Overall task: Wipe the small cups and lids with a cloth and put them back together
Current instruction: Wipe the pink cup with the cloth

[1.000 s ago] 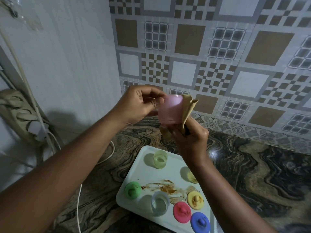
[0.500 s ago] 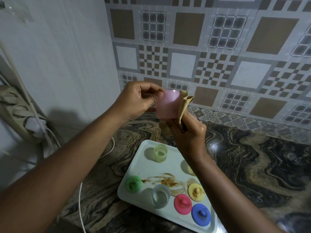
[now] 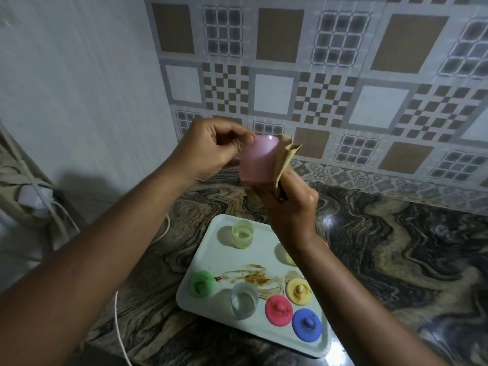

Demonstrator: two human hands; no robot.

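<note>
My left hand (image 3: 211, 149) grips a pink cup (image 3: 257, 161) by its rim, held above the counter. My right hand (image 3: 289, 204) holds a tan cloth (image 3: 284, 157) pressed against the cup's right side. Below on the white tray (image 3: 211, 260) stand a green cup (image 3: 242, 233), a clear bluish cup (image 3: 244, 299) and a yellow cup (image 3: 290, 256) partly hidden by my right forearm. Green lid (image 3: 201, 283), yellow lid (image 3: 298, 290), pink lid (image 3: 279, 310) and blue lid (image 3: 306, 324) lie on the tray.
A brown smear (image 3: 253, 277) streaks the tray's middle. The tray sits on a dark marbled counter (image 3: 396, 247) against a patterned tiled wall. A white cable (image 3: 120, 326) runs down the left from a power strip (image 3: 31, 194).
The hands, cup and cloth keep about the same pose; the cup sits slightly lower in view as the camera shifts.
</note>
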